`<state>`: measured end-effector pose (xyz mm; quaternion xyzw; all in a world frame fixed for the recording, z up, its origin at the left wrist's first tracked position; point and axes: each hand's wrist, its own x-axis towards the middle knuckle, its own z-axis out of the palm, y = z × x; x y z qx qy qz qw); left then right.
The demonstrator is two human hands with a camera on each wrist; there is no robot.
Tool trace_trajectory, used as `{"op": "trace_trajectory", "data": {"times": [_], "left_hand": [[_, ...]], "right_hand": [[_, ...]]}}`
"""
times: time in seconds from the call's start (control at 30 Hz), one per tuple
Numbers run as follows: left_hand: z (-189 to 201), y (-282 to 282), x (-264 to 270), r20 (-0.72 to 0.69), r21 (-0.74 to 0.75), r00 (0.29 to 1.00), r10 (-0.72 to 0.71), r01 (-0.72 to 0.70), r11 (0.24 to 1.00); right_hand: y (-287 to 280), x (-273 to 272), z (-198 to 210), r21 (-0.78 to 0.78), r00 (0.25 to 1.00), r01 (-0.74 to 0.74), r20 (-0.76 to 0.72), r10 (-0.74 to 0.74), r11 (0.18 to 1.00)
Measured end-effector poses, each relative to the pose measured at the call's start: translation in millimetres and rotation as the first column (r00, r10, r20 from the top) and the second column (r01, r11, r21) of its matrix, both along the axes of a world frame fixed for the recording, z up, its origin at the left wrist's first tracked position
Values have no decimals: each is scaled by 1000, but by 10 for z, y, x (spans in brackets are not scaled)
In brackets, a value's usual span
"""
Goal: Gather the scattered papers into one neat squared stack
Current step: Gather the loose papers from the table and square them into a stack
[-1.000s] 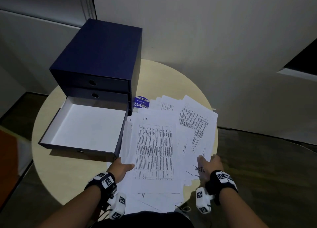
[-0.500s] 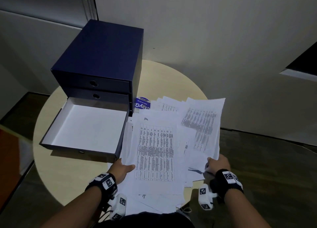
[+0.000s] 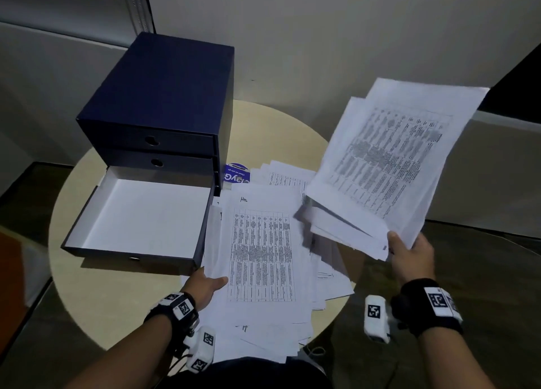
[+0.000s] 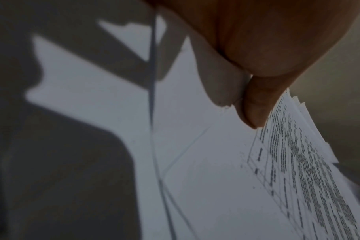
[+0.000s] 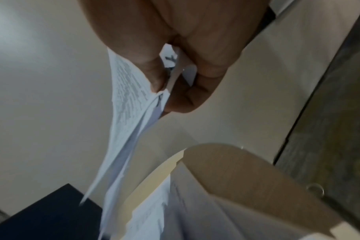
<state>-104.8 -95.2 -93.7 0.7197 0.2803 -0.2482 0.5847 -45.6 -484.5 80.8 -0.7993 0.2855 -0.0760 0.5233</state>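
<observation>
The gathering is barely under way: the right hand (image 3: 411,255) pinches a loose sheaf of sheets (image 3: 389,160) by its near corner, thumb on top and fingers beneath, holding it in the air to the right of the drawer box (image 3: 164,96) and above the table's far right edge. The sheets in it fan out unevenly, so nothing is squared yet. The rest of the papers (image 3: 263,254) lie spread in an overlapping heap on the round table (image 3: 99,301), just right of the box's open bottom drawer (image 3: 140,219) and touching its side; some overhang the table's near rim. The left hand (image 3: 205,286) grips the heap's left edge, thumb on top. Merging and squaring both lots remain. A small blue packet (image 3: 235,173) sits beside the box behind the heap, and the pulled-out drawer crowds the heap's left side
</observation>
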Motion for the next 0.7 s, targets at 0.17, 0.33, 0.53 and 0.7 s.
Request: {"op": "trace_trajectory", "data": {"times": [0.17,0.33,0.53,0.7], "left_hand": [[64,-37,-13,-1,1,999,45,-45,999],[10,4,-6,-88,-198,977,194,-208,958],[304,-72,-19,-15,-223,993,117,-117,968],[235,-79,-17,93,-69,995,-26,33,997]], "right_hand": [[286,-217,-348,183,981,-151,-97,171,971],[550,-443,-687,185,848,-400,-295,439,897],[795,-632,-951,-22,465,-797,-661,589,604],[777,-617,-1008,-56,514,-758,-667,540,650]]}}
